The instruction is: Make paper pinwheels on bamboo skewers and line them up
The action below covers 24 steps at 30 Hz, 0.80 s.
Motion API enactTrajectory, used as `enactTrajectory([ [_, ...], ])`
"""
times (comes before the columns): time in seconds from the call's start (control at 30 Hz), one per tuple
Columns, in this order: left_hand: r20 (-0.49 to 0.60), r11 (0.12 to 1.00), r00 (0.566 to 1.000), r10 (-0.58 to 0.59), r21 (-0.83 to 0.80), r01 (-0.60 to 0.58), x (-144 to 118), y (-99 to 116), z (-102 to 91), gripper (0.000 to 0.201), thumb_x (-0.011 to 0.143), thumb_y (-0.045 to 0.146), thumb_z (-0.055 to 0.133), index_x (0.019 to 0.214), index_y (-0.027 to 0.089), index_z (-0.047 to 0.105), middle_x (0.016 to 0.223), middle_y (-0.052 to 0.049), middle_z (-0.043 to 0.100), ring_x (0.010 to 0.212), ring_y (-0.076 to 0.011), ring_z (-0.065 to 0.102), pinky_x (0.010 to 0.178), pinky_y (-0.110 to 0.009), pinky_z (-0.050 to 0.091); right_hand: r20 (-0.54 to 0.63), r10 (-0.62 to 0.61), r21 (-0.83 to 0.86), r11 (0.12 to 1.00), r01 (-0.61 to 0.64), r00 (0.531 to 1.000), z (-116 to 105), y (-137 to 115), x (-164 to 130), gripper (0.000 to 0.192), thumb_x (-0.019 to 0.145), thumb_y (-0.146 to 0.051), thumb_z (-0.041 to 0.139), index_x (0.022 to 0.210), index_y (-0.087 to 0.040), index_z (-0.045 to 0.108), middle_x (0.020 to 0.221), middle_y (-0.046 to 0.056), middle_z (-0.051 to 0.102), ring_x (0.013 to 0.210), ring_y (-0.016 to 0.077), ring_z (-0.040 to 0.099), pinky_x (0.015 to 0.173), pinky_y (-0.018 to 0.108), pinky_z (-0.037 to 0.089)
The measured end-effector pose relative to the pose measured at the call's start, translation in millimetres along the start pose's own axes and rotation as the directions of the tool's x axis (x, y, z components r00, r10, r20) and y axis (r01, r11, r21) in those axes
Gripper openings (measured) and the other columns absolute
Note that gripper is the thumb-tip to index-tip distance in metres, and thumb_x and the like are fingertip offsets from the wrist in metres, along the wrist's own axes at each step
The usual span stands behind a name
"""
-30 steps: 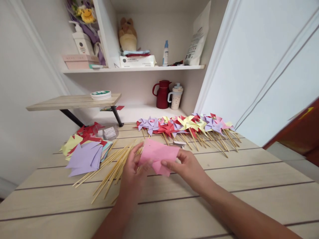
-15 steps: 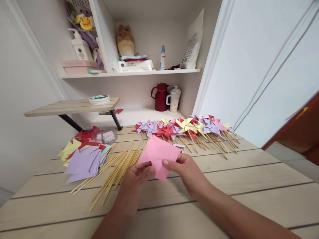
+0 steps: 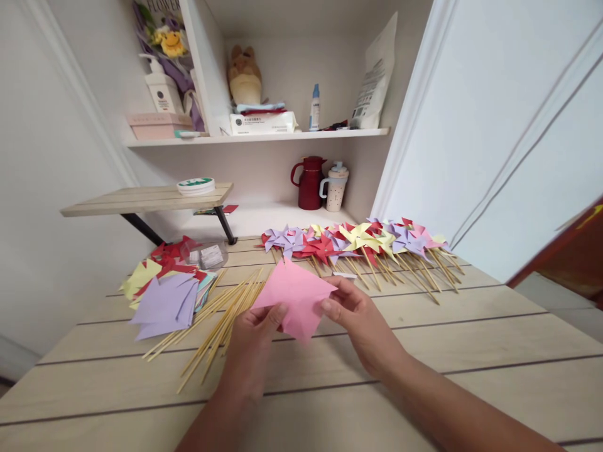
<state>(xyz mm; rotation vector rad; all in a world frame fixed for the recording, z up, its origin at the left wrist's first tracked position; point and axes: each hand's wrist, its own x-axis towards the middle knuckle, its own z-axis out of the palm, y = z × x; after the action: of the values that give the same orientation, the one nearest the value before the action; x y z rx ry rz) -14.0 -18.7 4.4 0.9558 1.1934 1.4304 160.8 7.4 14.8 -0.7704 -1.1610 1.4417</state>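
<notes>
Both of my hands hold a pink paper square (image 3: pixel 296 294) above the wooden table (image 3: pixel 471 351). My left hand (image 3: pixel 254 342) pinches its lower left edge and my right hand (image 3: pixel 362 320) pinches its right side. The sheet is tilted like a diamond, with folds showing. Just left of my hands lies a loose bundle of bamboo sticks (image 3: pixel 219 323). A pile of cut paper squares (image 3: pixel 164 292) in purple, yellow and red sits farther left. Behind the pink sheet runs a row of finished paper pinwheels (image 3: pixel 358 242) on sticks.
A small clear packet (image 3: pixel 207 254) lies by the paper pile. A raised wooden shelf (image 3: pixel 146 198) holds a tape roll (image 3: pixel 195 185). At the back stand a red jug (image 3: pixel 309 182) and a speckled mug (image 3: pixel 335 187); the upper shelf (image 3: pixel 264 133) holds bottles and boxes.
The pink sheet has been turned between my hands from a flatter, wider hold into a diamond shape. The view shifted slightly.
</notes>
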Motion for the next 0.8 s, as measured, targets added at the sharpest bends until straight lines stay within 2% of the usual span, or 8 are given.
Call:
enactTrajectory([
  [0.13,-0.023,0.993,1.0,-0.005,0.114,0.008,-3.5,6.2,2.6,0.036,0.07,0.049,0.079,0.077,0.014,0.08,0.072,-0.007,0.074,0.068,-0.0187,0.063,0.07,-0.03,0.048,-0.006,-0.038,-0.068,0.997,0.037,0.999,-6.5,-2.2,1.9,0.033,0.079,-0.051,0.076,0.092,-0.021,0.071,0.091,0.005,0.07,0.086,0.0198,0.06,0.08,0.031,0.048],
  [0.27,-0.037,0.974,0.999,-0.004,0.227,0.012,-8.0,10.1,6.0,0.031,0.067,0.046,0.081,0.076,0.017,0.081,0.076,-0.007,0.077,0.069,-0.0205,0.066,0.068,-0.03,0.05,0.103,-0.007,-0.124,0.992,0.02,0.995,-9.2,-3.7,1.9,0.037,0.085,-0.053,0.068,0.086,-0.017,0.071,0.082,0.004,0.067,0.077,0.0174,0.056,0.073,0.029,0.044],
  [0.37,-0.016,0.957,0.999,0.036,0.288,-0.03,-9.1,8.9,7.0,0.029,0.067,0.046,0.08,0.072,0.018,0.081,0.073,-0.006,0.077,0.068,-0.0214,0.066,0.065,-0.029,0.049,0.153,0.067,-0.162,0.986,-0.041,0.986,-8.9,-4.8,1.1,0.036,0.079,-0.05,0.075,0.09,-0.016,0.072,0.081,0.003,0.067,0.073,0.0161,0.057,0.068,0.028,0.044],
  [0.47,-0.005,0.934,0.998,0.067,0.353,-0.061,-8.1,5.8,6.2,0.03,0.069,0.048,0.078,0.071,0.018,0.081,0.068,-0.006,0.075,0.065,-0.0208,0.064,0.062,-0.029,0.046,0.139,0.127,-0.206,0.974,-0.097,0.982,-8.6,-4.0,0.6,0.037,0.073,-0.046,0.082,0.093,-0.016,0.072,0.083,0.003,0.069,0.075,0.0177,0.06,0.068,0.029,0.046],
  [0.63,-0.029,0.911,0.991,0.133,0.397,-0.11,-6.6,3.8,4.9,0.027,0.069,0.045,0.078,0.067,0.018,0.079,0.063,-0.004,0.07,0.061,-0.0174,0.058,0.059,-0.026,0.042,0.113,0.144,-0.226,0.967,-0.115,0.983,-8.3,-1.2,1.2,0.039,0.069,-0.045,0.084,0.093,-0.016,0.074,0.081,0.003,0.071,0.073,0.0182,0.063,0.068,0.03,0.049],
  [0.8,-0.012,0.913,0.982,0.19,0.369,-0.173,-7.4,4.6,5.6,0.031,0.071,0.043,0.078,0.054,0.019,0.069,0.054,0.001,0.057,0.055,-0.0135,0.048,0.055,-0.025,0.036,0.107,0.129,-0.237,0.966,-0.101,0.986,-7.2,0.6,0.6,0.035,0.072,-0.044,0.081,0.09,-0.015,0.075,0.08,0.004,0.073,0.071,0.0193,0.064,0.068,0.032,0.049],
])
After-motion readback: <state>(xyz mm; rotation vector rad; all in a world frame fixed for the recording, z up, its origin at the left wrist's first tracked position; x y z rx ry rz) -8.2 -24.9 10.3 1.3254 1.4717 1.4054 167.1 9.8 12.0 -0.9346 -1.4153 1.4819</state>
